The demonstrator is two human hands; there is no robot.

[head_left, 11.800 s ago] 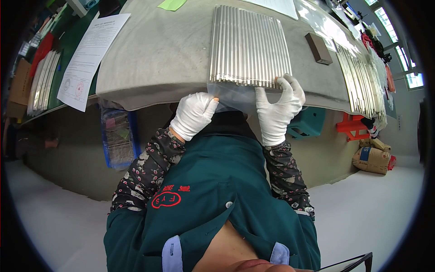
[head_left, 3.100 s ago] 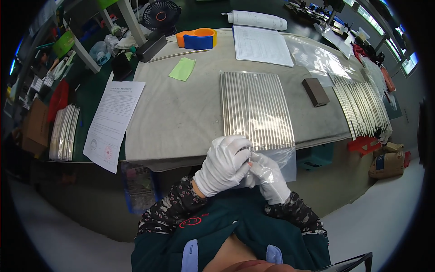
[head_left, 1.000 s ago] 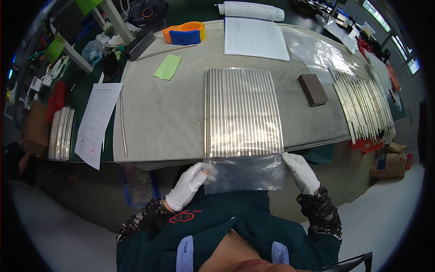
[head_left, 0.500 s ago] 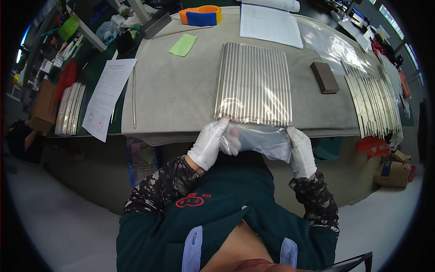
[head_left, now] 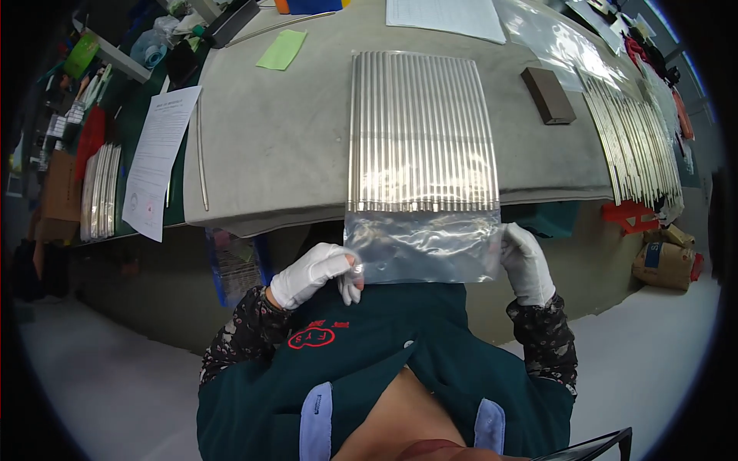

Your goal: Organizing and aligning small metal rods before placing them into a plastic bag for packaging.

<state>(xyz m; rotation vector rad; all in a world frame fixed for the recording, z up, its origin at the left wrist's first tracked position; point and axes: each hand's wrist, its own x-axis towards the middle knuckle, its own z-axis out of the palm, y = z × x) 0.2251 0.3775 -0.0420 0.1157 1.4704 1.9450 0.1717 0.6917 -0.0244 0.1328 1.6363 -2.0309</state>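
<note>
A clear plastic bag (head_left: 423,247) holds a flat row of several silvery metal tubes (head_left: 419,131) lying side by side on the grey-covered table. Its unfilled end hangs past the table's front edge toward me. White gloves cover both hands. My left hand (head_left: 319,274) pinches the bag's near left corner between thumb and fingers. At the opposite side, my right hand (head_left: 526,261) grips the bag's right edge, its fingertips partly hidden behind the plastic.
A dark brown block (head_left: 548,96) lies right of the bag, beside a pile of loose tubes (head_left: 634,142). To the left are a printed sheet (head_left: 161,161), a single thin rod (head_left: 201,157) and a green paper slip (head_left: 282,50). Bagged tubes (head_left: 100,192) rest farther left.
The bag and tubes have come nearer to me, and the bag's loose end is now spread flat. My left hand has moved left and down to the corner; my right hand slightly right.
</note>
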